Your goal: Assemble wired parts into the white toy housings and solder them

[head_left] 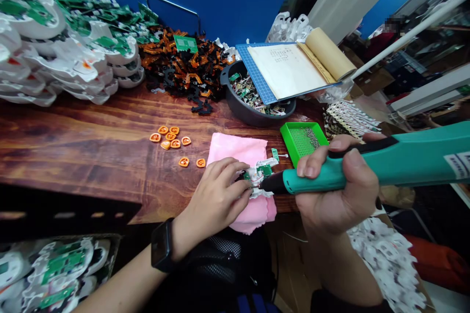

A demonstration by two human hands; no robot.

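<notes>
My right hand (340,190) is wrapped around a teal electric screwdriver (411,154), with the thumb and fingers near its dark front end. The black nose of the tool reaches down to a white plastic shell (270,190) fitted with small green circuit boards (264,170). My left hand (220,193) grips the near left side of that shell with bent fingers, which cover part of it. Under the shell lies a folded pink cloth (238,149). The screwdriver's very tip is too small to make out against the shell.
Small orange parts (170,136) lie left of the cloth. A green tray (293,146) holds screws. Behind are a dark tub (238,107) under a blue cutting mat (257,76), black and orange parts (176,66), and stacked white shells (81,63).
</notes>
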